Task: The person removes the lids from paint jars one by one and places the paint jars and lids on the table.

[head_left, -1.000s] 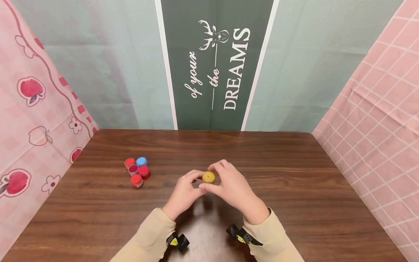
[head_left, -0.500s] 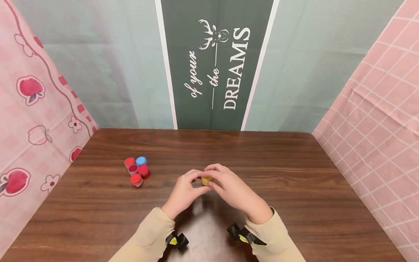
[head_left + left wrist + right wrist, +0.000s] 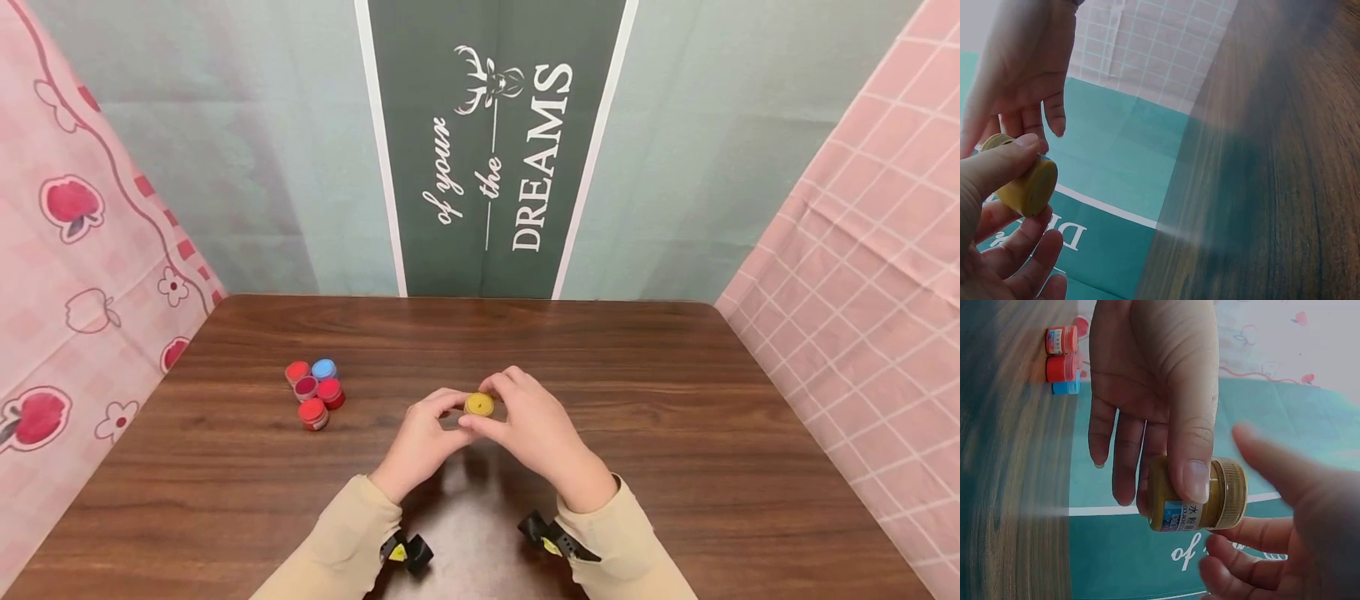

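Observation:
Near the middle of the tabletop, a small jar of yellow paint is held up between both hands. My left hand pinches the jar's body between thumb and fingers; its thumb lies across the label in the right wrist view. The jar's clear ridged lid is on it, facing my right hand. In the right wrist view the right thumb stands apart from the lid, while the right fingers lie loosely beside and behind it. The left wrist view shows the yellow jar tilted on its side.
To the left on the brown wooden table stands a cluster of several paint jars: red jars, a dark red jar and a blue jar. Printed cloths hang around the table's back and sides.
Half a second ago my right hand was turned over the lid, covering much of it; now it has turned back and the yellow top shows again. The left hand has stayed in place.

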Motion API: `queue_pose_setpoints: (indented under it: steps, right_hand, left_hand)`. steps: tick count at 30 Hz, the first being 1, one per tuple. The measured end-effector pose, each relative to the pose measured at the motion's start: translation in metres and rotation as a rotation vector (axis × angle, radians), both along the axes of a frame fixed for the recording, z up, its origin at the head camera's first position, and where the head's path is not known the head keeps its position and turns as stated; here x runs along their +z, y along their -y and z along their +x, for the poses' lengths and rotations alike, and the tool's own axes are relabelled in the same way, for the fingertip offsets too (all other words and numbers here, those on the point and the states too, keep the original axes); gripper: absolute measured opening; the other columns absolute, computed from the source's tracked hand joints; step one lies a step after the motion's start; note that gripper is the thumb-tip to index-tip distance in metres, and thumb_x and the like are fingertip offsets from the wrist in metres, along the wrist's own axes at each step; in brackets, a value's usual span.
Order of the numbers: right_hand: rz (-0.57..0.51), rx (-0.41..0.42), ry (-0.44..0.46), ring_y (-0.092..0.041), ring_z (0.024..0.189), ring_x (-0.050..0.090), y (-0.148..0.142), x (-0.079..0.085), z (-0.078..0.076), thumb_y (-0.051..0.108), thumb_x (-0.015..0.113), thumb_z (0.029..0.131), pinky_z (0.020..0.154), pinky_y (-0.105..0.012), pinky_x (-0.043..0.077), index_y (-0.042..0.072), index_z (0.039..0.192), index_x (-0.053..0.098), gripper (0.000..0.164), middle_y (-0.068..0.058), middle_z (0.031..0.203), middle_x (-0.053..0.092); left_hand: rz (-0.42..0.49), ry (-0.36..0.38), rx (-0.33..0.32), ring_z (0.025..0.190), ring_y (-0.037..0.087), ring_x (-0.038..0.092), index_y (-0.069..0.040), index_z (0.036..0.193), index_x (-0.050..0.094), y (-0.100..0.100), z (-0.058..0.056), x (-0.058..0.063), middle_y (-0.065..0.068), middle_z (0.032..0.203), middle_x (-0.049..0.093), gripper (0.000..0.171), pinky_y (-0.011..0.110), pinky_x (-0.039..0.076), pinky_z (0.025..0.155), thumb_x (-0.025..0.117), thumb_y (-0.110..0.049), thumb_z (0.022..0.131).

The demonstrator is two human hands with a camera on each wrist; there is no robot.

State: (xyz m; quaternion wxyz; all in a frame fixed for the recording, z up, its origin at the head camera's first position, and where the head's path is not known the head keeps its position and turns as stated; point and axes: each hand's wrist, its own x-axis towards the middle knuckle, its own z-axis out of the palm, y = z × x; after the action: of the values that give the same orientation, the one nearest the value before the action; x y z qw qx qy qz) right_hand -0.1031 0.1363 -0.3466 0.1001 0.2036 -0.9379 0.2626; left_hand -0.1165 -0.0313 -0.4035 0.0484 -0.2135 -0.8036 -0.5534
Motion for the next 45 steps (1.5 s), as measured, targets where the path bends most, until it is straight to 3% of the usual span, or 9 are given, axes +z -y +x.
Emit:
queue_pose_setpoints:
  steps: [3, 7, 15, 20, 26, 32, 37, 42, 45]
  right_hand:
    - [0.002, 0.028, 0.011, -0.012, 0.074, 0.052, 0.000, -0.002, -0.001, 0.030, 0.075, 0.079, 0.066, -0.029, 0.046, 0.009, 0.099, 0.067, 0.030, 0.002, 0.088, 0.054]
    - [0.011, 0.160, 0.030, -0.016, 0.085, 0.056, -0.004, -0.002, -0.001, 0.017, 0.070, 0.084, 0.075, -0.031, 0.048, 0.003, 0.113, 0.064, 0.033, -0.004, 0.101, 0.054]
    - [-0.035, 0.352, 0.093, -0.021, 0.111, 0.050, -0.009, 0.004, 0.000, 0.000, 0.056, 0.087, 0.091, -0.037, 0.043, 0.006, 0.116, 0.061, 0.030, -0.006, 0.122, 0.051]
    - [-0.061, 0.232, 0.076, -0.023, 0.116, 0.048, -0.006, 0.002, 0.000, 0.026, 0.066, 0.087, 0.095, -0.040, 0.041, 0.007, 0.122, 0.056, 0.041, -0.007, 0.125, 0.051]
    - [0.018, -0.019, 0.083, -0.013, 0.076, 0.054, 0.000, -0.001, 0.000, 0.050, 0.071, 0.077, 0.065, -0.031, 0.046, 0.009, 0.113, 0.057, 0.056, 0.001, 0.093, 0.055]
    - [0.047, -0.086, 0.082, -0.009, 0.055, 0.043, 0.002, -0.002, -0.001, 0.051, 0.071, 0.076, 0.051, -0.026, 0.038, 0.015, 0.094, 0.055, 0.043, 0.008, 0.070, 0.045]
    - [0.063, 0.003, 0.024, -0.009, 0.062, 0.048, 0.000, -0.003, -0.001, 0.033, 0.073, 0.081, 0.057, -0.026, 0.043, 0.013, 0.099, 0.064, 0.029, 0.006, 0.080, 0.050]
    - [0.069, 0.194, 0.004, -0.017, 0.087, 0.056, -0.003, 0.001, -0.001, 0.011, 0.067, 0.085, 0.075, -0.033, 0.048, 0.008, 0.116, 0.064, 0.031, -0.004, 0.105, 0.055]
    - [0.042, 0.277, 0.028, -0.022, 0.103, 0.054, -0.004, 0.001, -0.001, -0.002, 0.058, 0.085, 0.084, -0.036, 0.046, 0.008, 0.115, 0.064, 0.032, -0.007, 0.116, 0.055]
  left_hand:
    - [-0.007, 0.005, -0.003, 0.095, 0.011, 0.059, -0.011, 0.105, 0.070, 0.000, 0.000, 0.000, -0.007, 0.098, 0.064, 0.031, 0.046, 0.047, 0.084, 0.078, -0.012, 0.074]
    - [-0.012, -0.002, -0.005, 0.095, 0.011, 0.059, -0.011, 0.104, 0.070, 0.000, 0.000, -0.002, -0.007, 0.099, 0.064, 0.031, 0.047, 0.047, 0.084, 0.079, -0.013, 0.074]
    - [-0.045, -0.072, -0.014, 0.094, 0.010, 0.059, -0.012, 0.101, 0.070, 0.000, -0.001, -0.003, -0.006, 0.100, 0.064, 0.030, 0.039, 0.048, 0.083, 0.080, -0.018, 0.074]
    - [-0.022, -0.046, 0.002, 0.095, 0.014, 0.060, -0.008, 0.104, 0.070, 0.001, 0.000, -0.002, -0.003, 0.100, 0.065, 0.029, 0.040, 0.048, 0.083, 0.077, -0.011, 0.076]
    - [-0.010, -0.032, -0.009, 0.097, 0.014, 0.060, -0.008, 0.106, 0.069, 0.000, 0.001, -0.003, -0.003, 0.101, 0.065, 0.029, 0.040, 0.049, 0.084, 0.076, -0.013, 0.078]
    - [0.001, -0.036, -0.015, 0.095, 0.014, 0.061, -0.008, 0.105, 0.070, -0.002, 0.000, -0.002, -0.003, 0.100, 0.065, 0.031, 0.038, 0.050, 0.083, 0.077, -0.009, 0.075]
    - [-0.002, -0.018, -0.008, 0.096, 0.014, 0.060, -0.009, 0.104, 0.071, -0.002, -0.001, -0.001, -0.003, 0.100, 0.065, 0.031, 0.044, 0.048, 0.084, 0.078, -0.010, 0.074]
    - [-0.024, -0.021, 0.001, 0.094, 0.012, 0.060, -0.010, 0.103, 0.071, -0.001, -0.001, -0.001, -0.004, 0.100, 0.065, 0.029, 0.043, 0.048, 0.083, 0.078, -0.013, 0.075]
    - [-0.028, -0.048, -0.011, 0.093, 0.012, 0.060, -0.011, 0.102, 0.070, 0.000, -0.001, -0.002, -0.005, 0.100, 0.065, 0.028, 0.042, 0.048, 0.082, 0.078, -0.016, 0.075]
